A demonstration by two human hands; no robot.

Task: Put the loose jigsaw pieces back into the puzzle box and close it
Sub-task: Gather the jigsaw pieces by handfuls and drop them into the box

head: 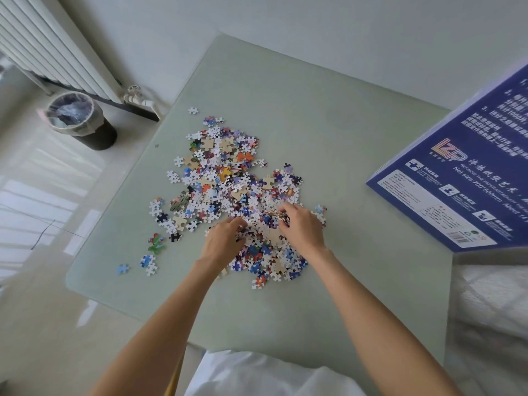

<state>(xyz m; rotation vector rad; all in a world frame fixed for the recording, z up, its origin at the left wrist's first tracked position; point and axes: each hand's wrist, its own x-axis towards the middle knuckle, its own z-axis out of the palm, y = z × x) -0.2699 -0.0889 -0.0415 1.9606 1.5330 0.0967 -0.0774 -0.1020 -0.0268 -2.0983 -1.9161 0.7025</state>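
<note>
A wide heap of loose jigsaw pieces (225, 178) lies spread over the pale green glass table (328, 115). Both my hands are in the near part of the heap. My left hand (221, 238) has its fingers curled down into the pieces and gathers a clump. My right hand (300, 228) curls its fingers round a small bunch of pieces just right of it. The blue puzzle box (463, 172) lies at the table's right edge with its printed side up. A few stray pieces (148, 262) lie apart at the left.
A bin lined with a plastic bag (77, 118) stands on the floor left of the table, below a white radiator (48, 44). White fabric (257, 375) shows at the table's near edge, and a pale surface (491, 304) at the right.
</note>
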